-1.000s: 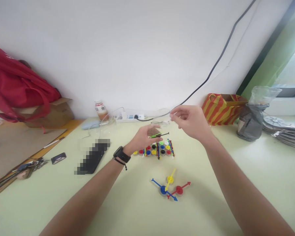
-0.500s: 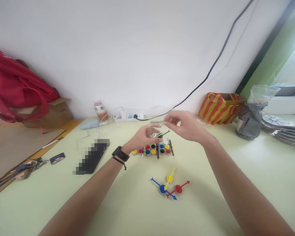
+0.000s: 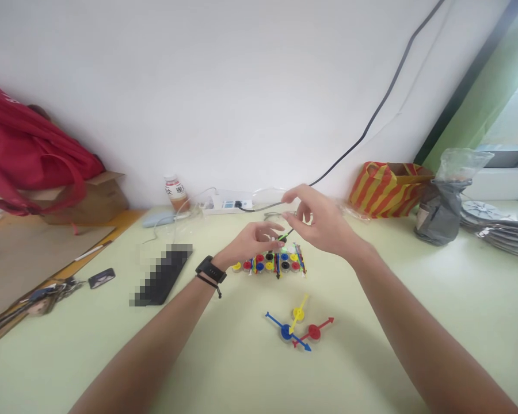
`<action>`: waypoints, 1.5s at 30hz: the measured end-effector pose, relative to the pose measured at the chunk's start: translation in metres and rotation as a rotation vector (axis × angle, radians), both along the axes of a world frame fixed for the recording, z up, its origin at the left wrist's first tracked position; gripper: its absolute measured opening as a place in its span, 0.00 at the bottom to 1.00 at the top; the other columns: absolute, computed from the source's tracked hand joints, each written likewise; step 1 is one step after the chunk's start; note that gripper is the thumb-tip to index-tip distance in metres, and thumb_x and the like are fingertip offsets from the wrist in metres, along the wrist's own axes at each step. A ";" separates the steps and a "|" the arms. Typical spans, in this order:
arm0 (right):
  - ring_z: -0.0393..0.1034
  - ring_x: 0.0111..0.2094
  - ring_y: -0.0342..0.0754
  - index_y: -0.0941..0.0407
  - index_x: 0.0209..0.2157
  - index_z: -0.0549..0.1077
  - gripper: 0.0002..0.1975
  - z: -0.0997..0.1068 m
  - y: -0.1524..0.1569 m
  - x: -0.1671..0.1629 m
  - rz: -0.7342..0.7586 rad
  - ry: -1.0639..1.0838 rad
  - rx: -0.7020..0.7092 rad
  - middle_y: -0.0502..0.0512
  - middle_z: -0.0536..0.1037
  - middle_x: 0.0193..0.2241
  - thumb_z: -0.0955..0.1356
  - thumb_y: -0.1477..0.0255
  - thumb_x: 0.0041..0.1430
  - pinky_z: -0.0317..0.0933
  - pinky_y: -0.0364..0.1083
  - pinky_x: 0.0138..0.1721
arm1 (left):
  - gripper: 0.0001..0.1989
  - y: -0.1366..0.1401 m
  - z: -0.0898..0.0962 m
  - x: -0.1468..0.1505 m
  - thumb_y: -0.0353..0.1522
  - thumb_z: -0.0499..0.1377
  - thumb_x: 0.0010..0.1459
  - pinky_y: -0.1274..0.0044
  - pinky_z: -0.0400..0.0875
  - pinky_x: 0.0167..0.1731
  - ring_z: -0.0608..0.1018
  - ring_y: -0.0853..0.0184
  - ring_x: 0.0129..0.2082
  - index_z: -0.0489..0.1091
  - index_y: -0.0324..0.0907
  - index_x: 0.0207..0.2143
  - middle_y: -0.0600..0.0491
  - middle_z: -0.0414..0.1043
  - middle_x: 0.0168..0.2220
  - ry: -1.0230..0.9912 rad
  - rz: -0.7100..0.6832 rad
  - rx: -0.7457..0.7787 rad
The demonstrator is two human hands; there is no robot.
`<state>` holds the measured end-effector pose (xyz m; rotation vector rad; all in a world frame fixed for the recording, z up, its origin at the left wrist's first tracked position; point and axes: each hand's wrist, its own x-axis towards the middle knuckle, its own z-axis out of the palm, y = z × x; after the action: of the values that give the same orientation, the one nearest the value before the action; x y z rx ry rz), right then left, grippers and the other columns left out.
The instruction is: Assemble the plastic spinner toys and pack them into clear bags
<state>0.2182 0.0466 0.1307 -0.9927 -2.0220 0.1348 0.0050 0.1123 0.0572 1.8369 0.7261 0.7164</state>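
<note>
My left hand (image 3: pixel 256 240), with a black watch on its wrist, pinches a small black spinner (image 3: pixel 282 237) by its round base. Its dark arrow slants up to the right, with a bit of bright green at the middle. Just right of and above it, my right hand (image 3: pixel 317 221) has thumb and forefinger apart, with nothing visible between them. Below the hands are rows of coloured round bases (image 3: pixel 269 266) with loose arrows (image 3: pixel 278 267) among them. Nearer me lie a blue spinner (image 3: pixel 286 332), a yellow spinner (image 3: pixel 298 313) and a red spinner (image 3: pixel 313 332), arrows attached.
A power strip (image 3: pixel 228 205) and a bottle (image 3: pixel 176 194) stand by the wall. On the left are a black, partly pixelated object (image 3: pixel 168 279), keys (image 3: pixel 64 286) and a red bag (image 3: pixel 34 144) on a carton. A striped bag (image 3: pixel 384 191) and a grey bag (image 3: pixel 440 213) stand right.
My right hand has moved slightly up, and its thumb and forefinger have spread apart. The black spinner's arrow has tilted more steeply. The three nearer spinners have not moved.
</note>
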 end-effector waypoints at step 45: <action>0.73 0.40 0.49 0.50 0.51 0.76 0.15 0.016 -0.015 0.023 0.260 -0.358 -0.438 0.54 0.79 0.43 0.62 0.72 0.69 0.65 0.47 0.40 | 0.22 -0.001 -0.014 0.007 0.45 0.71 0.52 0.78 0.68 0.26 0.75 0.68 0.27 0.79 0.40 0.44 0.52 0.78 0.35 0.009 0.042 0.080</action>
<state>0.2416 0.0318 0.1471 -1.0687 -2.5126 0.5971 0.0117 0.1115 0.0432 1.9036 0.7533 0.7748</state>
